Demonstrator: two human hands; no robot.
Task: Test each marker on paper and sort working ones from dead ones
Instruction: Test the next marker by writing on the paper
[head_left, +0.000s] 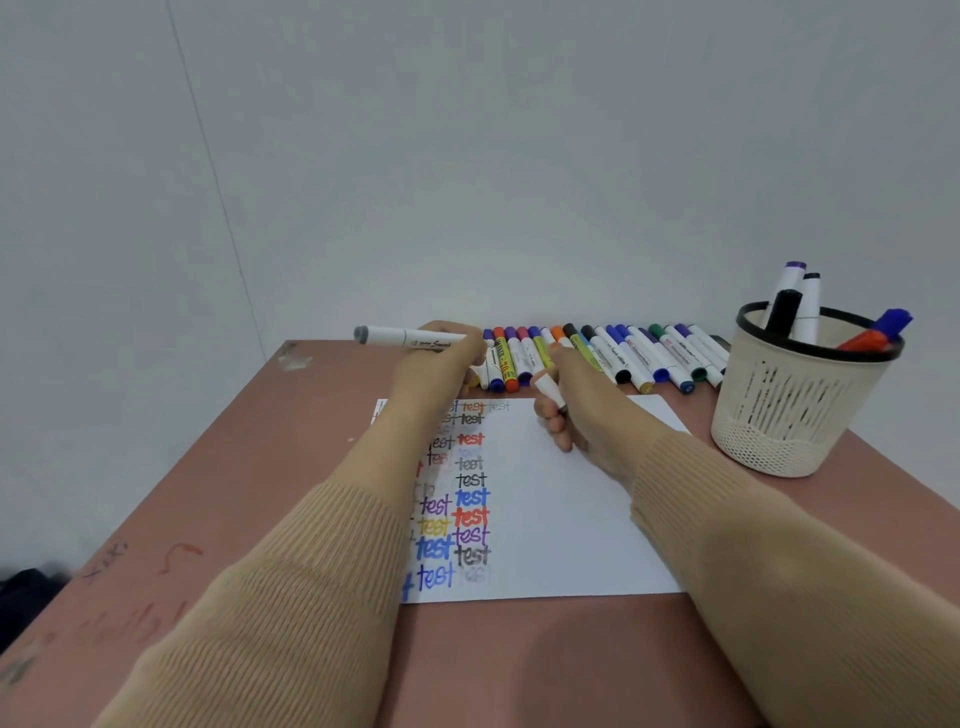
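My left hand (441, 364) grips a white marker with a grey end (400, 336), held level and pointing left above the table's far part. My right hand (576, 410) holds a small white marker cap (549, 391) over the top of the white paper (561, 509). The sheet carries two columns of the word "test" in many colours, some faint. A row of several markers (623, 356) lies along the far edge of the table, behind both hands.
A beige mesh pen cup (795, 410) stands at the right with several markers upright in it. The brown table (208, 493) has scribble marks on its left part. A grey wall rises just behind the table.
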